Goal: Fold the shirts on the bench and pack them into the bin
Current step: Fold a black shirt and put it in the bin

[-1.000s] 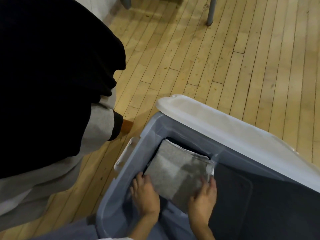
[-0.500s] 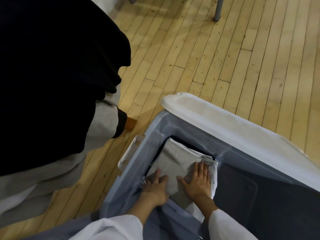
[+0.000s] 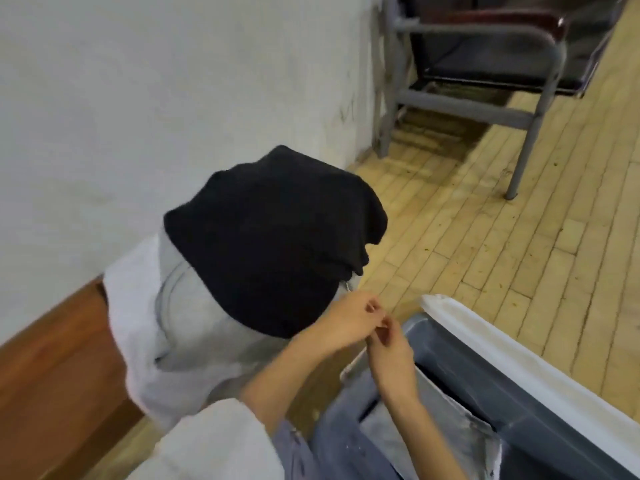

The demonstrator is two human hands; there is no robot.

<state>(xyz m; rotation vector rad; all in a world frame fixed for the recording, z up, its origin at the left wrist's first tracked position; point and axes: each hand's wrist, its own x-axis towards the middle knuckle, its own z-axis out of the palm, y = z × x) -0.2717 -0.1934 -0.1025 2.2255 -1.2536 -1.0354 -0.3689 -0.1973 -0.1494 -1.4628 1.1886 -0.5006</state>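
A black shirt (image 3: 277, 237) lies on top of a heap of grey and white garments (image 3: 166, 341) on the brown wooden bench (image 3: 52, 358). To the lower right stands the grey-blue bin (image 3: 502, 386), with its white lid (image 3: 519, 362) leaning on the far rim. A folded grey shirt (image 3: 450, 431) lies inside the bin. My left hand (image 3: 346, 323) and my right hand (image 3: 391, 355) are raised above the bin's near left corner, just below the black shirt's lower edge. Their loosely curled fingertips meet, and I see nothing held between them.
A grey metal chair (image 3: 485, 109) stands at the top right against the white wall (image 3: 138, 98). Wooden floor (image 3: 485, 254) stretches between chair and bin. My knee in blue jeans (image 3: 346, 452) is at the bottom edge, beside the bin.
Both hands have left the folded grey shirt in the bin and risen toward the heap on the bench. The view has swung up and left.
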